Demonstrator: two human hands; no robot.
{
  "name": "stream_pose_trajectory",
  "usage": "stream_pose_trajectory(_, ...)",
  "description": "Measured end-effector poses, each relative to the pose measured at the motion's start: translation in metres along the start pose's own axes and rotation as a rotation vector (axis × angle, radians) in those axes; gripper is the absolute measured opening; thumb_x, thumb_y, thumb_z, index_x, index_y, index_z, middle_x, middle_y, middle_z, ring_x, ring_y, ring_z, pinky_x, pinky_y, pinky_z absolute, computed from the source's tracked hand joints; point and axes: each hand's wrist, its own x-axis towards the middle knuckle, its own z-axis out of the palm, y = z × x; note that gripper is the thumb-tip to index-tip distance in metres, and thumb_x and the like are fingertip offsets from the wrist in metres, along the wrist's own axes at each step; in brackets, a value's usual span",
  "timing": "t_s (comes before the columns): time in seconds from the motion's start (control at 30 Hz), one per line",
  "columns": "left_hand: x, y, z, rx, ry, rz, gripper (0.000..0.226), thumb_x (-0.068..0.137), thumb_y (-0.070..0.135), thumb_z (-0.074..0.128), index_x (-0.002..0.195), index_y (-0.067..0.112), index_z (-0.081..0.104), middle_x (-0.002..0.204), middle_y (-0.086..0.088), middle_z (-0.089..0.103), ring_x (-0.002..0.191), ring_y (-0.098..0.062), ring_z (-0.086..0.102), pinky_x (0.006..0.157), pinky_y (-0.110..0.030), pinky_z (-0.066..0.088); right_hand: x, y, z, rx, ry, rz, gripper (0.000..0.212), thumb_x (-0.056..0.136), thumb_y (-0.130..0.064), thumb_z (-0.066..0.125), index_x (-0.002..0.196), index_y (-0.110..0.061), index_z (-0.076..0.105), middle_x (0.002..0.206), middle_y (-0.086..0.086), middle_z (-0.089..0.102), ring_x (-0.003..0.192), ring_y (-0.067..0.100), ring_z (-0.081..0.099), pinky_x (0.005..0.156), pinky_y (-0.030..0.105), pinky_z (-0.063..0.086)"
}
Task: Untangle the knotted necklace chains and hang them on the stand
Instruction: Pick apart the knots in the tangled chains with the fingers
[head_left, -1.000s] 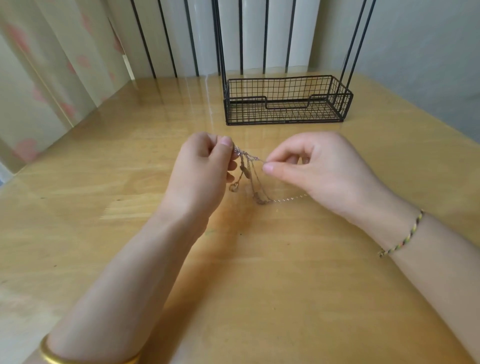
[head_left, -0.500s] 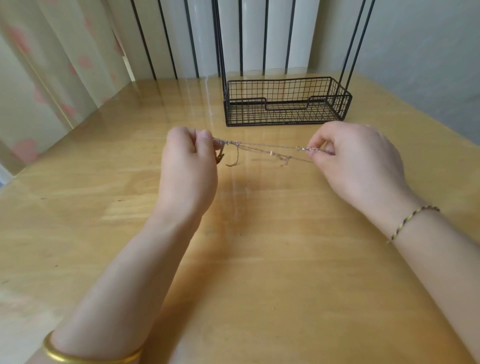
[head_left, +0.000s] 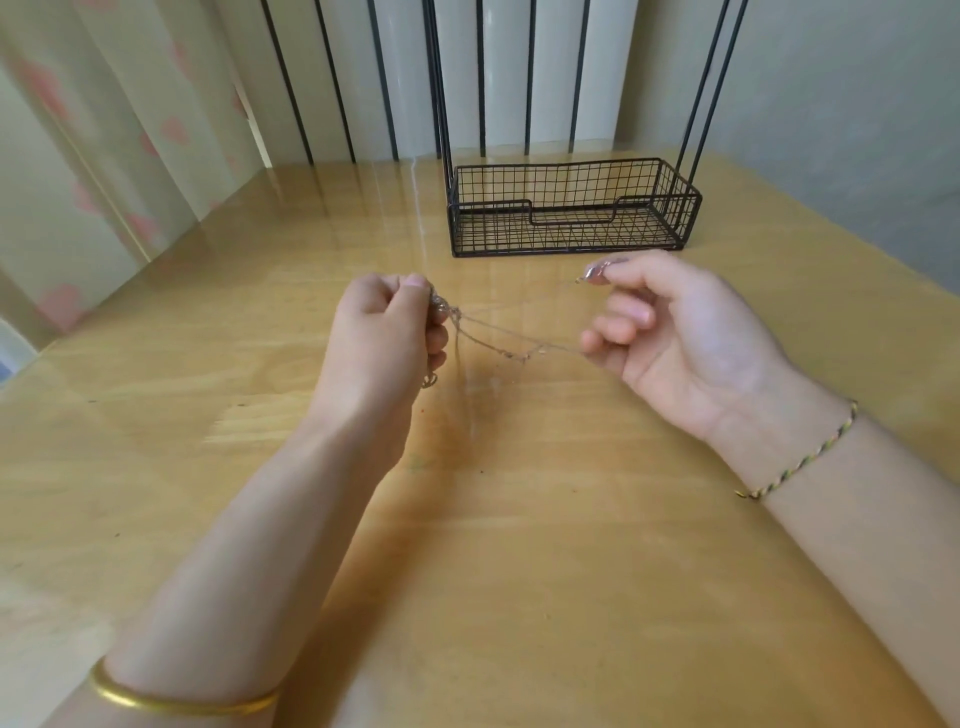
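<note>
Thin tangled necklace chains (head_left: 511, 347) stretch in the air between my two hands above the wooden table (head_left: 519, 545). My left hand (head_left: 387, 332) pinches the knotted end between thumb and fingers, and a small pendant hangs below it. My right hand (head_left: 670, 332), palm turned up, pinches one chain end at its fingertips while another strand runs to its lower fingers. The black wire stand (head_left: 571, 208), with a basket base and tall upright rods, sits at the back of the table beyond my hands. Its top is out of view.
A curtain with pink marks hangs at the left. White and black vertical slats stand behind the table. A grey wall closes the right side. The table's far right edge runs near the stand.
My right hand has turned palm up and lifted one chain end. The chains, pulled into one taut line half a second ago, now spread into separate strands.
</note>
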Motion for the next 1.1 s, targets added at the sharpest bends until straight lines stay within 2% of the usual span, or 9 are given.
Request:
stream_pose_trajectory(0.13, -0.003, 0.004, 0.002, -0.004, -0.037, 0.008, 0.022, 0.099, 0.013, 0.039, 0.077, 0.014, 0.044, 0.068, -0.001, 0.046, 0.047, -0.008, 0.032, 0.052, -0.025, 0.029, -0.002, -0.003, -0.005, -0.284, -0.066, 0.045, 0.02, 0.081, -0.012, 0.043, 0.061, -0.012, 0.05, 0.059, 0.002, 0.044, 0.037, 0.012, 0.029, 0.04, 0.02, 0.029)
stream_pose_trajectory(0.27, -0.006, 0.006, 0.002, 0.011, -0.08, 0.038, 0.022, 0.099, 0.016, 0.04, 0.078, 0.014, 0.044, 0.063, 0.004, 0.05, 0.048, -0.008, 0.034, 0.051, -0.025, 0.03, -0.004, 0.002, -0.004, -0.614, -0.068, -0.015, 0.035, 0.085, -0.027, 0.056, 0.054, -0.011, 0.048, 0.056, 0.008, 0.049, 0.038, 0.016, 0.04, 0.041, 0.024, 0.039)
stream_pose_trajectory(0.37, -0.009, 0.006, 0.005, 0.05, -0.104, 0.078, 0.019, 0.099, 0.017, 0.041, 0.081, 0.014, 0.045, 0.058, 0.009, 0.055, 0.048, -0.008, 0.036, 0.052, -0.025, 0.031, -0.007, 0.007, 0.0, -0.809, -0.059, -0.162, 0.028, 0.083, -0.023, 0.064, 0.062, -0.01, 0.052, 0.059, 0.007, 0.053, 0.039, 0.012, 0.042, 0.04, 0.024, 0.039)
stream_pose_trajectory(0.53, -0.014, 0.008, 0.008, 0.07, -0.176, 0.107, 0.017, 0.099, 0.017, 0.042, 0.083, 0.013, 0.046, 0.057, 0.01, 0.056, 0.049, -0.008, 0.038, 0.053, -0.025, 0.032, -0.011, 0.008, 0.007, -0.758, -0.191, -0.276, 0.008, 0.08, -0.022, 0.069, 0.081, -0.015, 0.065, 0.056, 0.003, 0.046, 0.045, 0.003, 0.04, 0.044, 0.011, 0.031)
stream_pose_trajectory(0.63, -0.016, 0.008, 0.009, 0.082, -0.196, 0.112, 0.018, 0.099, 0.016, 0.043, 0.081, 0.014, 0.047, 0.058, 0.01, 0.056, 0.049, -0.007, 0.039, 0.053, -0.025, 0.034, -0.011, 0.01, 0.01, -0.732, -0.219, -0.329, 0.005, 0.08, -0.02, 0.07, 0.08, -0.015, 0.067, 0.058, 0.008, 0.037, 0.049, 0.009, 0.032, 0.044, 0.014, 0.026)
stream_pose_trajectory(0.73, -0.017, 0.008, 0.01, 0.103, -0.214, 0.121, 0.017, 0.098, 0.014, 0.044, 0.081, 0.014, 0.048, 0.059, 0.01, 0.056, 0.05, -0.008, 0.039, 0.054, -0.025, 0.034, -0.01, 0.011, 0.01, -0.73, -0.214, -0.376, 0.005, 0.081, -0.011, 0.069, 0.077, -0.012, 0.066, 0.051, 0.001, 0.035, 0.044, 0.005, 0.03, 0.043, 0.014, 0.026)
stream_pose_trajectory(0.93, -0.014, 0.008, 0.005, 0.071, -0.286, 0.06, 0.009, 0.094, 0.02, 0.053, 0.089, 0.013, 0.057, 0.059, 0.009, 0.053, 0.051, -0.008, 0.039, 0.056, -0.025, 0.034, -0.007, 0.008, 0.006, -0.78, -0.173, -0.448, 0.011, 0.08, -0.009, 0.067, 0.071, -0.013, 0.064, 0.065, 0.005, 0.055, 0.059, 0.01, 0.047, 0.055, 0.021, 0.041)
stream_pose_trajectory(1.03, -0.012, 0.008, 0.001, 0.123, -0.364, 0.044, 0.023, 0.076, 0.031, 0.066, 0.094, 0.015, 0.067, 0.066, 0.007, 0.052, 0.054, -0.007, 0.04, 0.056, -0.023, 0.037, -0.006, 0.006, 0.004, -0.82, -0.172, -0.479, 0.011, 0.081, -0.007, 0.066, 0.072, -0.013, 0.064, 0.069, -0.005, 0.061, 0.061, 0.002, 0.051, 0.061, 0.014, 0.042)
stream_pose_trajectory(1.1, -0.012, 0.008, 0.0, 0.198, -0.362, 0.06, 0.018, 0.071, 0.029, 0.071, 0.087, 0.02, 0.069, 0.071, 0.002, 0.052, 0.056, -0.01, 0.041, 0.056, -0.025, 0.037, -0.006, 0.005, 0.003, -0.887, -0.165, -0.508, 0.01, 0.082, -0.01, 0.066, 0.074, -0.015, 0.065, 0.076, -0.007, 0.062, 0.07, 0.001, 0.054, 0.067, 0.011, 0.042)
